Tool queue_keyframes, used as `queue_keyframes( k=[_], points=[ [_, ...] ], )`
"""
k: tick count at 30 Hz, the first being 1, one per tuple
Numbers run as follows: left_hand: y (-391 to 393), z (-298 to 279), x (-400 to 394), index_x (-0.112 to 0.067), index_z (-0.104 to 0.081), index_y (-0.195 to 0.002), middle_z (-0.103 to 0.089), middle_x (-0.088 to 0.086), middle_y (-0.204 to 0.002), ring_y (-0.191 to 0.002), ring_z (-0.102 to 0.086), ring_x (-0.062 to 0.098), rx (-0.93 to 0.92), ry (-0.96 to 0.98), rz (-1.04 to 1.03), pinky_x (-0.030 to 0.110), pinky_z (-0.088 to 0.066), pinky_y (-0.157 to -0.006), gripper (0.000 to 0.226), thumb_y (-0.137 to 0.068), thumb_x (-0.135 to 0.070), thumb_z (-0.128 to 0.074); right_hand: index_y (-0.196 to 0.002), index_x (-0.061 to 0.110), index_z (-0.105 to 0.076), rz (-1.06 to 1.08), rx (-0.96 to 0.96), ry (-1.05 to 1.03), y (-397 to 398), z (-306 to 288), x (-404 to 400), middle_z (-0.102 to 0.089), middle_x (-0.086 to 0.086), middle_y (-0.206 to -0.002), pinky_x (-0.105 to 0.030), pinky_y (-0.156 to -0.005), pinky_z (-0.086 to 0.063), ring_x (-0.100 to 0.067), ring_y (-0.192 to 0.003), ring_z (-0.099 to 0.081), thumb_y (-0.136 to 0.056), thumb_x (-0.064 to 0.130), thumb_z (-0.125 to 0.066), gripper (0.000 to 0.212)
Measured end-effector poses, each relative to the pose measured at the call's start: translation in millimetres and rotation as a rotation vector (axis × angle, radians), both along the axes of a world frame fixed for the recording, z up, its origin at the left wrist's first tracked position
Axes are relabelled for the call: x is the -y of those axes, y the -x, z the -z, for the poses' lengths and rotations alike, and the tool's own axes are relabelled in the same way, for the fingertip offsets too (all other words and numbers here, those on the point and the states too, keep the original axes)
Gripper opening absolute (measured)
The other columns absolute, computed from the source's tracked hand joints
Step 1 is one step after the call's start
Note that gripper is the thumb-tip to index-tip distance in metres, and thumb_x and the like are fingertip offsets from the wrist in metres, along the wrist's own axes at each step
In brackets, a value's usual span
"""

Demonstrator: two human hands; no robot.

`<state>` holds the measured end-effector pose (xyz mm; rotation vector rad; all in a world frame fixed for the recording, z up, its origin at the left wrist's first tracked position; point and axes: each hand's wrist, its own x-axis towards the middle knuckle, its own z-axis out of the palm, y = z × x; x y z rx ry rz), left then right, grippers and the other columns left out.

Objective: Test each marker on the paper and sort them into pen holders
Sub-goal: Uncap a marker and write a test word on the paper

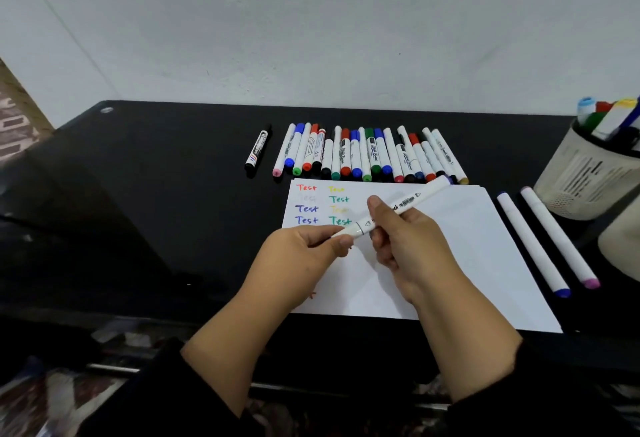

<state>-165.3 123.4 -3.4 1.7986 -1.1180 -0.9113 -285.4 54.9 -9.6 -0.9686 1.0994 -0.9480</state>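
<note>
**Marker held over the test sheet, both hands engaged**

I hold one white marker (pixel 398 210) above the paper (pixel 450 246), its barrel slanting from near left to far right. My left hand (pixel 304 249) pinches the near end of the barrel between thumb and fingers. My right hand (pixel 398 239) wraps the middle of the barrel, fingers curled round it. The far end carries a purple cap that reaches past the far edge of the sheet.

The paper lies flat on the black table (pixel 156 194). Its far-left corner carries two columns of the word "Test" in red, blue, yellow and green; one entry is very faint.

A row of markers (pixel 367 156) lies side by side just beyond the far edge of the paper. One black marker (pixel 258 151) lies apart, left of the row.

Right of the paper, two long white markers (pixel 547 239) lie parallel on the table. At the far right stands a pen holder (pixel 585 173) with several markers upright in it.
</note>
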Motion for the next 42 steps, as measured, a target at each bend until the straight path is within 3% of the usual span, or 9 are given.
queue_keyframes(
  k=[4, 8, 12, 14, 18, 25, 32, 35, 42],
  points=[
    [-4.0, 0.4, -2.2, -0.038, -0.063, -0.067, -0.07, 0.001, -0.082, -0.063, -0.053, 0.009, 0.086, 0.014, 0.031, 0.015, -0.045, -0.045, 0.021, -0.088, -0.038, -0.06, -0.073, 0.011, -0.052, -0.03, 0.011, 0.038, -2.7, 0.7, -0.6, -0.045, -0.001, -0.047, -0.019, -0.039, -0.026, -0.008, -0.037, -0.031, -0.092, 0.023, -0.059, 0.025],
    [-9.3, -0.5, -2.8, -0.037, -0.059, -0.066, -0.061, -0.019, -0.056, -0.045, -0.049, -0.003, 0.174, -0.023, 0.096, 0.01, -0.036, -0.04, 0.026, -0.092, -0.038, -0.054, -0.07, 0.01, -0.052, -0.066, -0.009, 0.085, -5.9, 1.9, -1.6, -0.044, -0.001, -0.046, -0.02, -0.039, -0.026, -0.009, -0.039, -0.03, -0.093, 0.023, -0.058, 0.027],
    [-18.7, -2.8, -5.9, -0.028, -0.06, -0.071, -0.064, -0.013, -0.072, -0.063, -0.056, 0.004, 0.264, -0.107, 0.165, 0.013, -0.04, -0.051, 0.028, -0.093, -0.041, -0.05, -0.071, 0.011, -0.053, -0.125, -0.062, 0.16, -8.7, 4.7, -4.8, -0.045, 0.001, -0.046, -0.02, -0.041, -0.029, -0.009, -0.04, -0.032, -0.093, 0.025, -0.057, 0.027],
    [-23.9, -3.7, -7.3, -0.024, -0.066, -0.077, -0.069, -0.004, -0.083, -0.073, -0.061, 0.013, 0.245, -0.14, 0.193, 0.02, -0.044, -0.06, 0.028, -0.093, -0.041, -0.05, -0.074, 0.011, -0.054, -0.156, -0.079, 0.181, -9.4, 5.1, -5.8, -0.046, 0.003, -0.046, -0.019, -0.042, -0.03, -0.008, -0.041, -0.033, -0.093, 0.027, -0.058, 0.025],
    [-30.4, -7.5, -9.2, -0.018, -0.073, -0.088, -0.07, -0.006, -0.083, -0.08, -0.061, 0.009, 0.164, -0.144, 0.204, 0.017, -0.041, -0.062, 0.028, -0.091, -0.039, -0.054, -0.074, 0.012, -0.054, -0.196, -0.06, 0.176, -12.8, 5.6, -7.2, -0.045, 0.002, -0.047, -0.019, -0.044, -0.031, -0.008, -0.043, -0.034, -0.093, 0.026, -0.058, 0.024],
    [-51.2, -8.5, -22.7, -0.011, -0.07, -0.065, -0.072, -0.017, -0.081, -0.079, -0.066, -0.003, -0.048, -0.132, 0.165, 0.017, -0.045, -0.076, 0.035, -0.09, -0.032, -0.056, -0.076, 0.015, -0.053, 0.006, 0.134, 0.067, 5.4, -6.7, 13.4, -0.044, 0.003, -0.051, -0.015, -0.042, -0.028, -0.006, -0.044, -0.033, -0.096, 0.019, -0.052, 0.021],
    [-48.7, -0.7, -15.8, -0.036, -0.068, -0.093, -0.061, -0.027, -0.076, -0.063, -0.052, -0.013, 0.245, -0.126, 0.048, 0.009, -0.031, -0.053, 0.016, -0.091, -0.041, -0.054, -0.079, 0.014, -0.056, 0.023, -0.037, 0.072, -2.8, 3.6, 1.6, -0.054, -0.001, -0.055, -0.019, -0.045, -0.034, -0.009, -0.045, -0.041, -0.092, 0.028, -0.06, 0.019],
    [-45.5, 1.3, -13.9, -0.04, -0.064, -0.112, -0.055, -0.029, -0.081, -0.071, -0.048, -0.01, 0.272, -0.076, -0.007, 0.013, -0.033, -0.057, 0.025, -0.089, -0.046, -0.054, -0.083, 0.015, -0.058, 0.048, -0.079, 0.11, -0.2, 6.4, -1.2, -0.062, 0.0, -0.056, -0.021, -0.045, -0.037, -0.01, -0.047, -0.048, -0.091, 0.033, -0.061, 0.019],
    [-44.5, 8.1, -6.0, -0.038, -0.059, -0.122, -0.061, -0.016, -0.116, -0.09, -0.046, 0.0, 0.399, -0.028, -0.018, 0.01, -0.032, -0.063, 0.031, -0.093, -0.045, -0.049, -0.067, 0.019, -0.051, 0.051, -0.176, 0.252, 3.7, 13.0, -6.0, -0.058, -0.001, -0.049, -0.025, -0.047, -0.034, -0.012, -0.043, -0.043, -0.081, 0.021, -0.072, 0.026]
  ],
)
